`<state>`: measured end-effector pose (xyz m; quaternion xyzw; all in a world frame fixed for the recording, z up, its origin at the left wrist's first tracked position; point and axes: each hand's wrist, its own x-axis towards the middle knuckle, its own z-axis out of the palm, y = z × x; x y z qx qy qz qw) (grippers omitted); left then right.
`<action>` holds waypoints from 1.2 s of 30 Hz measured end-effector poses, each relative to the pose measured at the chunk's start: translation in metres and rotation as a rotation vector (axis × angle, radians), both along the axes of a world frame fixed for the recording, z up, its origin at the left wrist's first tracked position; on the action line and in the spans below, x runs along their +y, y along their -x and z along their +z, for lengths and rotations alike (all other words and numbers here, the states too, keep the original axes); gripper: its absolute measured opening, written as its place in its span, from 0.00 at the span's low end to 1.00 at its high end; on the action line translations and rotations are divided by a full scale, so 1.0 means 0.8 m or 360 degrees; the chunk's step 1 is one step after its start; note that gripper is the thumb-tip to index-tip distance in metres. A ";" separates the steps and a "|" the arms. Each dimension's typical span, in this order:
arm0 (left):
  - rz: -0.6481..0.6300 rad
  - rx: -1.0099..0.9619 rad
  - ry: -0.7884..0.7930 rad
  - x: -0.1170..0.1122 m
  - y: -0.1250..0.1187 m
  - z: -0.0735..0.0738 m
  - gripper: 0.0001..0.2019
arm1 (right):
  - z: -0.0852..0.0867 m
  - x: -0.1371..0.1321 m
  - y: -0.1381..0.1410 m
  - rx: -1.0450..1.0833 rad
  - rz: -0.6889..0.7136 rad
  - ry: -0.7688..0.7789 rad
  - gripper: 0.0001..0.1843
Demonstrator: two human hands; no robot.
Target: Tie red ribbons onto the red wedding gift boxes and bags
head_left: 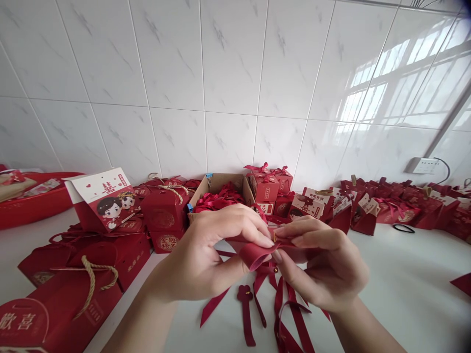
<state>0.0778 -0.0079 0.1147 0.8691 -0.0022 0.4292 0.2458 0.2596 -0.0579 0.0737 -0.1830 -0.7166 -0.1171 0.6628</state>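
Observation:
My left hand (224,247) pinches a wide red strap (253,256), which bends into a loop below its fingers. From the other side, my right hand (327,262) closes finger and thumb on the same strap, near a small gold-coloured fastener. The fingertips of both hands almost meet. Part of a red surface shows behind the strap, mostly hidden by the hands. On the white table below lie a red strap with a flower-shaped end (247,316) and several loose red ribbons (300,323).
An open cardboard box (217,182) of red ribbons stands against the tiled wall. Red gift boxes with rope handles (106,250) fill the left side. Several more gift boxes (401,208) line the wall at right. A red basin (40,208) is far left; a black band (404,228) lies right.

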 end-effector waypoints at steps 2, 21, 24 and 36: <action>-0.0009 0.0001 0.0009 0.000 0.000 0.000 0.09 | 0.001 0.000 0.000 0.0000 0.0012 0.0005 0.18; 0.0157 -0.0146 0.0294 -0.010 -0.014 -0.010 0.12 | -0.001 0.000 -0.001 0.0048 -0.0077 0.0098 0.16; 0.0210 -0.0139 0.0350 -0.010 -0.014 -0.012 0.13 | -0.003 0.000 0.000 0.0084 -0.0068 0.0150 0.15; 0.0484 0.0016 0.0379 -0.004 -0.017 -0.013 0.11 | -0.009 0.014 0.006 0.0295 -0.0030 0.0431 0.12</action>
